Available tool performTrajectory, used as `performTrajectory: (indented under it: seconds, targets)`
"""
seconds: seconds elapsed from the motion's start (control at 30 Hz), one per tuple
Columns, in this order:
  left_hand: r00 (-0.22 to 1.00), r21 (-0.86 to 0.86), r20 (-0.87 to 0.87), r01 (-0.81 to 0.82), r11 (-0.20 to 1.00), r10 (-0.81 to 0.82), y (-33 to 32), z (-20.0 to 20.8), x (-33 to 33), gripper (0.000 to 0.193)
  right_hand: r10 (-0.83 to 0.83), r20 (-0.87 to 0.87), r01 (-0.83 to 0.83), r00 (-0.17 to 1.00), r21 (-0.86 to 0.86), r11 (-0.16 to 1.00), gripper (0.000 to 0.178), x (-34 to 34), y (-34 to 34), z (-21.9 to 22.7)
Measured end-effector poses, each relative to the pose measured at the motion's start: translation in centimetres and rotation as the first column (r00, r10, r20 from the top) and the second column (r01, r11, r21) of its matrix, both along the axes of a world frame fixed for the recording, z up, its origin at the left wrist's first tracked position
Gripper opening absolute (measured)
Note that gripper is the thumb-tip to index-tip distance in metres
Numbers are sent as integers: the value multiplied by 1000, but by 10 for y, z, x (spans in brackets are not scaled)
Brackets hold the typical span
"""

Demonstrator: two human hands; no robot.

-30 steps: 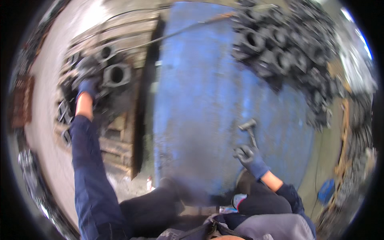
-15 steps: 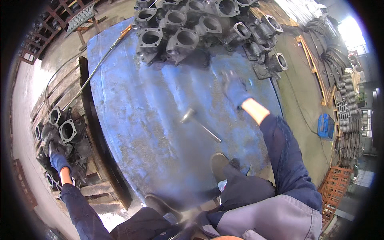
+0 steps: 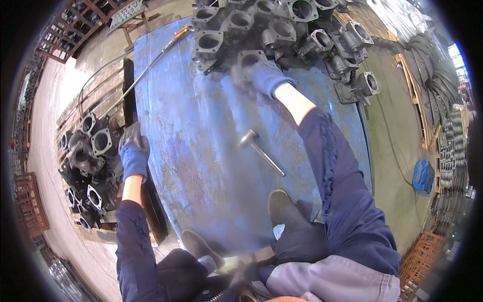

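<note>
Since the earlier frame, the person's right hand (image 3: 262,78) has shifted to the far heap and the left hand (image 3: 134,151) has come off the pallet's parts. The right touches a grey casting (image 3: 251,55) at the heap's near edge; whether its fingers grip cannot be told. The left hangs beside the pallet (image 3: 93,93), fingers loosely extended, holding nothing visible. On that pallet sits a smaller pile of flanged castings (image 3: 84,161). Far left, a rust-brown lattice crate (image 3: 75,25) holds dark pieces; at right stands a blue container (image 3: 423,176), its contents unclear. A hammer (image 3: 266,158) lies mid-way on the blue surface (image 3: 201,166), and a long rod (image 3: 166,48) crosses its far left corner.
</note>
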State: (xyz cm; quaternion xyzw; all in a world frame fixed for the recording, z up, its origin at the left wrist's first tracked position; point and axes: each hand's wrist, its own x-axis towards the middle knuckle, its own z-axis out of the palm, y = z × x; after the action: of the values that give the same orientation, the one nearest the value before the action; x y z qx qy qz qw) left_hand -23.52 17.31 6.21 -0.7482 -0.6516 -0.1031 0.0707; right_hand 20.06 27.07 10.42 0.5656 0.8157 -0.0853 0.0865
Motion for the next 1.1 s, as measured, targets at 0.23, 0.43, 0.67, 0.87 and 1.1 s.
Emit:
performTrajectory:
  seconds: [0.23, 0.43, 0.67, 0.87, 1.1]
  targets:
    - [719, -102, 630, -298, 949, 293, -40, -29, 66, 37, -64, 26, 65, 998, -73, 995, 27, 27, -109, 6]
    - [-75, -446, 894, -254, 858, 442, -103, -26, 170, 37, -293, -211, 279, 933, -92, 956, 52, 25, -141, -36]
    - [-35, -492, 870, -101, 865, 492, -141, -4, 179, 30, -601, -787, 597, 137, -419, 684, 32, 44, -119, -75]
    - [-294, -545, 828, -220, 809, 478, -142, -2, 151, 37, -596, -761, 374, -256, -646, 665, 26, 65, -168, 3]
    - [-414, -557, 812, -340, 758, 411, -143, 16, 146, 46, -762, -542, 163, -355, -838, 520, 33, -10, -196, -8]
